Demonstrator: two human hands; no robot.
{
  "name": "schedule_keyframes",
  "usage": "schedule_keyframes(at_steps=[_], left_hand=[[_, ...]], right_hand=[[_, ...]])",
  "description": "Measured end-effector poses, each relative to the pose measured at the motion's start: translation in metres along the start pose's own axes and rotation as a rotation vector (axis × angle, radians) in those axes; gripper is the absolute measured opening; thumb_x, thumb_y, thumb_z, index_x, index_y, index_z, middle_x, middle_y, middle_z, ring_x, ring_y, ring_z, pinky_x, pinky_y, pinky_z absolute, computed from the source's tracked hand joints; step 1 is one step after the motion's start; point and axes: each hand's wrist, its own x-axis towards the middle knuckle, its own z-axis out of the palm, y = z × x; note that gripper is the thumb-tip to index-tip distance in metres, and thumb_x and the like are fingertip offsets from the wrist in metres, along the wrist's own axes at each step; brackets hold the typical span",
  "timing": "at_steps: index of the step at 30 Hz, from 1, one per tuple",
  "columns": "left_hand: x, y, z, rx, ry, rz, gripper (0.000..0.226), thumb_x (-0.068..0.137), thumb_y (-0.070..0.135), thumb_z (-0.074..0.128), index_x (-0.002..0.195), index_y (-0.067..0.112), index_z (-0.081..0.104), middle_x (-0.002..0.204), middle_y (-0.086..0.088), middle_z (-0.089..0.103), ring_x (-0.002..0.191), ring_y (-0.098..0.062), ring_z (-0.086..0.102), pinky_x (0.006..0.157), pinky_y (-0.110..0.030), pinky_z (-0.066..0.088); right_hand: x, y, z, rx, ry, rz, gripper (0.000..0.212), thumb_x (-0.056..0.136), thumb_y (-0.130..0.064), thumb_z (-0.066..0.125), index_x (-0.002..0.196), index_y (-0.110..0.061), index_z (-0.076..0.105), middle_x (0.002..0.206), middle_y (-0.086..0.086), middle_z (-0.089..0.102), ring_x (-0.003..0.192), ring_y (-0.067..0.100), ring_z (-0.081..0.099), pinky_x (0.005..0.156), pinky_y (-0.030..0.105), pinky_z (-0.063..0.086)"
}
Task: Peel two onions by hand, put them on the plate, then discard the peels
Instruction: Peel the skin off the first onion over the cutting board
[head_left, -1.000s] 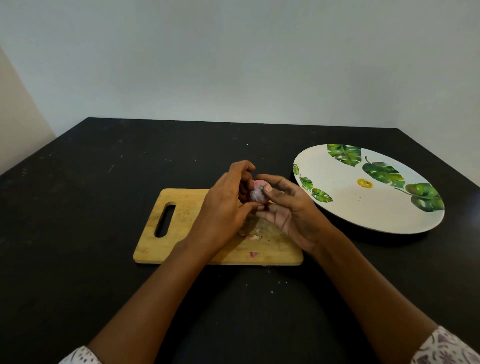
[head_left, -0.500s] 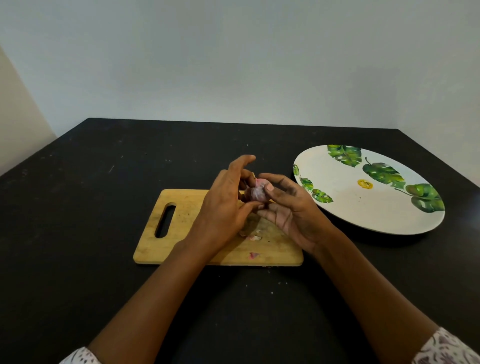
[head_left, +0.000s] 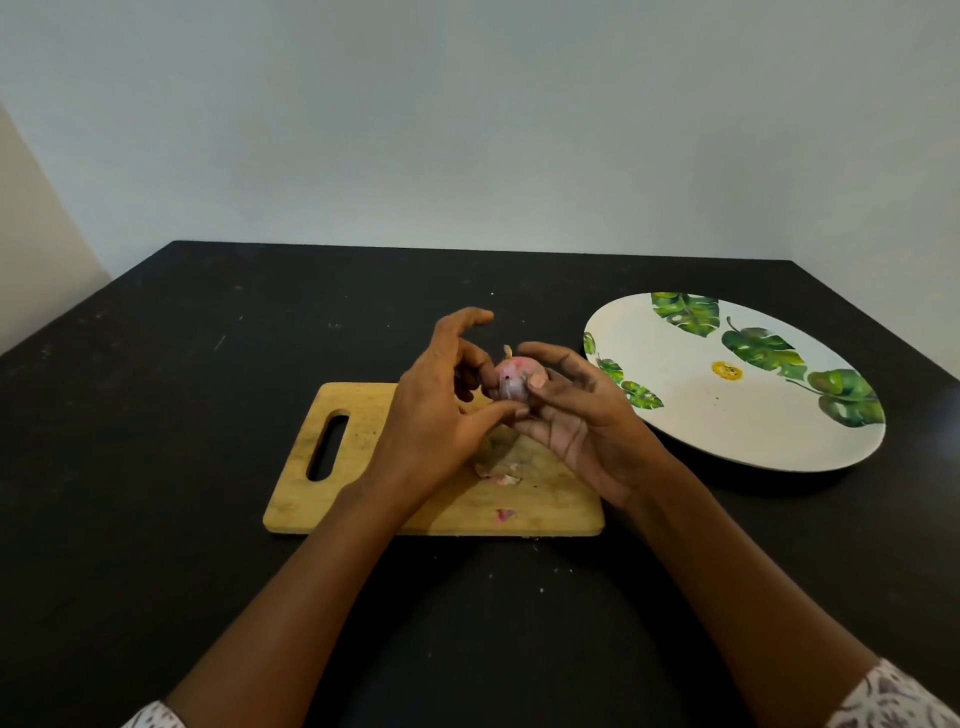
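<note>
A pale wall stands behind a black counter (head_left: 156, 467) that fills the view. On its right side lies a large white plate (head_left: 727, 431) printed with green leaves, bare of onions. Left of it sits a wooden cutting board (head_left: 301, 499) with a handle slot. Above the board, the right hand (head_left: 587, 426) cradles a pink onion (head_left: 514, 382), thumb pressed on its front, while the left hand (head_left: 431, 415) pinches its side, forefinger lifted clear. Small peel scraps (head_left: 498, 475) lie on the board beneath
</note>
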Motion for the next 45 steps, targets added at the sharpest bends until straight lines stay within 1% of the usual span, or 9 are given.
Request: schedule_keyframes(at_steps=[4, 13, 19, 23, 28, 33, 39, 41, 45], left_hand=[[0.003, 0.002, -0.005, -0.097, 0.098, -0.053, 0.052, 0.074, 0.015, 0.077, 0.116, 0.024, 0.047, 0.084, 0.007, 0.062, 0.081, -0.002, 0.060, 0.072, -0.011, 0.048], [0.003, 0.007, -0.007, -0.199, 0.125, -0.153, 0.042, 0.078, 0.006, 0.071, 0.110, 0.026, 0.052, 0.087, 0.007, 0.069, 0.084, -0.002, 0.066, 0.079, -0.019, 0.054], [0.004, 0.007, -0.009, -0.256, 0.124, -0.175, 0.038, 0.080, 0.001, 0.067, 0.104, 0.025, 0.050, 0.079, 0.003, 0.068, 0.080, -0.006, 0.067, 0.075, -0.024, 0.055], [0.004, 0.009, -0.008, -0.310, 0.098, -0.182, 0.038, 0.082, -0.001, 0.064, 0.101, 0.027, 0.046, 0.078, 0.000, 0.068, 0.081, -0.009, 0.067, 0.077, -0.025, 0.055], [0.003, 0.012, -0.007, -0.318, 0.076, -0.166, 0.038, 0.082, -0.002, 0.063, 0.098, 0.028, 0.045, 0.079, 0.001, 0.068, 0.085, -0.008, 0.066, 0.081, -0.025, 0.053], [0.002, 0.016, -0.008, -0.331, 0.056, -0.158, 0.039, 0.081, -0.001, 0.065, 0.099, 0.028, 0.045, 0.078, 0.002, 0.068, 0.085, -0.007, 0.066, 0.085, -0.028, 0.053], [0.002, 0.021, -0.009, -0.387, 0.006, -0.141, 0.051, 0.073, -0.002, 0.073, 0.109, 0.023, 0.048, 0.081, -0.003, 0.069, 0.082, -0.013, 0.067, 0.079, -0.026, 0.054], [0.002, 0.024, -0.011, -0.425, -0.022, -0.133, 0.057, 0.069, -0.004, 0.075, 0.112, 0.022, 0.049, 0.088, -0.003, 0.070, 0.086, -0.012, 0.068, 0.078, -0.022, 0.054], [0.000, 0.028, -0.011, -0.416, -0.096, -0.108, 0.058, 0.067, -0.005, 0.075, 0.112, 0.023, 0.052, 0.088, -0.003, 0.072, 0.088, -0.013, 0.069, 0.081, -0.025, 0.054]], right_hand=[[0.001, 0.002, -0.002, 0.018, -0.009, -0.032, 0.043, 0.074, 0.010, 0.063, 0.114, -0.007, 0.058, 0.118, 0.017, 0.057, 0.097, 0.028, 0.069, 0.087, 0.042, 0.057], [0.004, 0.006, -0.003, -0.050, -0.026, -0.015, 0.052, 0.068, 0.009, 0.065, 0.116, -0.009, 0.059, 0.121, 0.015, 0.061, 0.110, 0.034, 0.064, 0.090, 0.046, 0.055], [0.002, 0.005, -0.002, -0.037, -0.032, 0.024, 0.043, 0.078, -0.008, 0.068, 0.120, -0.007, 0.058, 0.117, 0.016, 0.061, 0.099, 0.031, 0.068, 0.077, 0.037, 0.059], [0.002, 0.005, 0.001, -0.060, -0.037, 0.058, 0.046, 0.087, -0.023, 0.053, 0.127, -0.002, 0.053, 0.110, 0.018, 0.064, 0.087, 0.029, 0.069, 0.062, 0.029, 0.057], [0.002, 0.005, 0.002, -0.100, -0.036, 0.133, 0.048, 0.086, -0.043, 0.046, 0.115, -0.007, 0.057, 0.086, 0.015, 0.069, 0.062, 0.018, 0.060, 0.055, 0.025, 0.048], [0.003, 0.004, 0.001, -0.163, -0.023, 0.194, 0.046, 0.096, -0.052, 0.034, 0.099, -0.013, 0.057, 0.069, 0.013, 0.061, 0.049, 0.014, 0.048, 0.046, 0.023, 0.038], [0.003, 0.001, -0.005, -0.193, 0.024, 0.166, 0.052, 0.086, -0.060, 0.043, 0.082, -0.010, 0.056, 0.054, 0.007, 0.054, 0.039, 0.011, 0.039, 0.038, 0.019, 0.033], [0.003, 0.000, -0.006, -0.188, 0.004, 0.189, 0.057, 0.080, -0.063, 0.045, 0.078, -0.007, 0.055, 0.049, 0.005, 0.051, 0.035, 0.010, 0.036, 0.036, 0.017, 0.030], [0.002, -0.001, -0.009, -0.175, -0.034, 0.284, 0.058, 0.078, -0.063, 0.045, 0.063, -0.008, 0.057, 0.043, 0.003, 0.044, 0.032, 0.010, 0.032, 0.035, 0.017, 0.025]])
